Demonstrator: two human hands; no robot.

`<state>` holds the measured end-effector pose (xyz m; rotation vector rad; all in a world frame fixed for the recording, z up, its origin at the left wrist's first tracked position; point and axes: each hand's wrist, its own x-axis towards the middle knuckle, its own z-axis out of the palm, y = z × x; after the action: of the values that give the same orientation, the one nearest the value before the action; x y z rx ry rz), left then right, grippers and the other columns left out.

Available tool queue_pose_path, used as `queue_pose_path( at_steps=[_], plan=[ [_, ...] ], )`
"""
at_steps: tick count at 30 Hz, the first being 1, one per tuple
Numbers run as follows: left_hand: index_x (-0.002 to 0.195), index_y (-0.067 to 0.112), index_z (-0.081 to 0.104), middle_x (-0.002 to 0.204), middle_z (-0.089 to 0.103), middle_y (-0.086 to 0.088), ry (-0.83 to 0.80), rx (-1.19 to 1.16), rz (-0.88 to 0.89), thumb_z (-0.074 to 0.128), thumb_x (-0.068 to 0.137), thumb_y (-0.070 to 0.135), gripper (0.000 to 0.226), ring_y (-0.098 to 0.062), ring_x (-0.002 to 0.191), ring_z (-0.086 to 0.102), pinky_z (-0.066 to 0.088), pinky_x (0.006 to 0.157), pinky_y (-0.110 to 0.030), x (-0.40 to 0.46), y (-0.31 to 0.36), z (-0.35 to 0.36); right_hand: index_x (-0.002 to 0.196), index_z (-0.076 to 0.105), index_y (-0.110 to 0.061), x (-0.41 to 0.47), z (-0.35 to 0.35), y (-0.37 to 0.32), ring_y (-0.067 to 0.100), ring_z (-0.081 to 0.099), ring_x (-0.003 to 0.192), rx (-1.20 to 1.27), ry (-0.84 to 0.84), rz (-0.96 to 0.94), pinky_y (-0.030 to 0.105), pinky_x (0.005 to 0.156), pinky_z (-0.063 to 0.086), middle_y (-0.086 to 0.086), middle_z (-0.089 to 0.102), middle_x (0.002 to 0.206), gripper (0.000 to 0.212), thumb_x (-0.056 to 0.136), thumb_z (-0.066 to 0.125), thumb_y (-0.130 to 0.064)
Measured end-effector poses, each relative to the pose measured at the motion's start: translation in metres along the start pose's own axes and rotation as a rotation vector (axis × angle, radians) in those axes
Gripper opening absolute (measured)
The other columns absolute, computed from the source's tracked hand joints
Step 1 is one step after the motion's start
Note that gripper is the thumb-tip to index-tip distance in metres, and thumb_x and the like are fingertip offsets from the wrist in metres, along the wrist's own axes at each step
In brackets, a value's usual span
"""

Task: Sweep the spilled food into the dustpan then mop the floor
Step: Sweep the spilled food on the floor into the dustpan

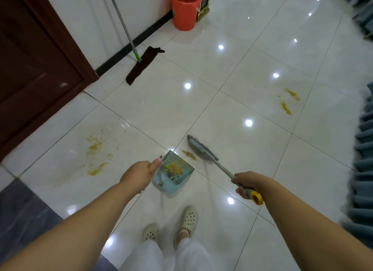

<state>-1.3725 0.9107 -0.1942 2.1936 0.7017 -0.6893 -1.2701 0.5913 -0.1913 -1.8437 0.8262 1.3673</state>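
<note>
Right hand [245, 183] is wrapped fully round the grey, yellow-capped handle of the long grey-blue plastic broom [202, 148], whose head rests on the glossy white tiled floor [232, 109], just beside a short streak of yellow spilled food [188, 154] at the dustpan's lip. Left hand [139, 172] grips the upright handle of the pale blue plastic dustpan [173, 175], thumb extended; crumbs already lie inside. Recommended: keep the lip flat to the tile and draw short, low strokes. Further smears [94, 149] remain left and far right. The brown flat mop [141, 64] leans against the wall, unused.
</note>
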Motion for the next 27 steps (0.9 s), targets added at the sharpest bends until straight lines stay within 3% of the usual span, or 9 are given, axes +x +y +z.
queue_pose_path(
  at_steps=[4, 8, 17, 21, 24, 27],
  plan=[
    [0.071, 0.011, 0.052, 0.056, 0.056, -0.005, -0.041, -0.045, -0.01, 0.029, 0.093, 0.061, 0.06, -0.023, 0.047, 0.053, 0.044, 0.051, -0.024, 0.003, 0.001, -0.005, 0.113, 0.052, -0.004, -0.014, 0.036, 0.013, 0.01, 0.046, 0.034, -0.044, -0.053, 0.029, 0.019, 0.04, 0.041, 0.012, 0.051, 0.069, 0.02, 0.093, 0.049, -0.007],
    [0.08, 0.006, 0.057, 0.067, 0.063, -0.01, -0.073, -0.114, -0.001, 0.033, 0.095, 0.056, 0.058, -0.023, 0.055, 0.057, 0.047, 0.052, -0.027, -0.001, 0.0, -0.007, 0.121, 0.049, -0.01, -0.039, 0.034, 0.02, 0.01, 0.038, 0.035, 0.014, -0.161, 0.06, 0.016, 0.035, 0.037, 0.006, 0.046, 0.047, 0.028, 0.093, 0.048, -0.007],
    [0.071, 0.01, 0.055, 0.06, 0.057, -0.006, 0.003, -0.078, 0.049, 0.034, 0.094, 0.058, 0.057, -0.023, 0.05, 0.052, 0.045, 0.052, -0.028, -0.019, -0.019, -0.017, 0.121, 0.047, -0.016, -0.055, 0.031, 0.017, 0.01, 0.038, 0.032, 0.025, -0.058, -0.009, 0.015, 0.033, 0.036, 0.007, 0.05, 0.042, 0.026, 0.096, 0.051, -0.012],
    [0.068, 0.012, 0.054, 0.057, 0.056, -0.004, 0.017, -0.04, 0.072, 0.034, 0.093, 0.061, 0.058, -0.021, 0.047, 0.051, 0.044, 0.05, -0.026, -0.021, -0.036, -0.027, 0.11, 0.046, -0.003, -0.037, 0.057, 0.017, 0.011, 0.038, 0.029, 0.068, -0.049, 0.012, 0.014, 0.033, 0.037, 0.012, 0.05, 0.052, 0.022, 0.095, 0.055, -0.016],
    [0.069, 0.014, 0.053, 0.059, 0.057, -0.003, 0.006, 0.053, 0.064, 0.03, 0.093, 0.062, 0.059, -0.021, 0.049, 0.053, 0.046, 0.054, -0.028, -0.023, -0.043, -0.026, 0.114, 0.049, 0.0, -0.032, 0.087, 0.026, 0.012, 0.04, 0.035, -0.003, -0.067, 0.004, 0.015, 0.035, 0.038, 0.013, 0.049, 0.064, 0.024, 0.094, 0.053, -0.012],
    [0.072, 0.013, 0.053, 0.062, 0.059, -0.005, 0.006, 0.102, 0.065, 0.027, 0.093, 0.062, 0.06, -0.022, 0.053, 0.055, 0.049, 0.058, -0.03, -0.024, -0.047, -0.022, 0.112, 0.05, -0.002, -0.042, 0.101, 0.035, 0.01, 0.04, 0.034, -0.019, -0.154, 0.027, 0.016, 0.035, 0.038, 0.01, 0.048, 0.058, 0.02, 0.094, 0.05, -0.009]
  ],
)
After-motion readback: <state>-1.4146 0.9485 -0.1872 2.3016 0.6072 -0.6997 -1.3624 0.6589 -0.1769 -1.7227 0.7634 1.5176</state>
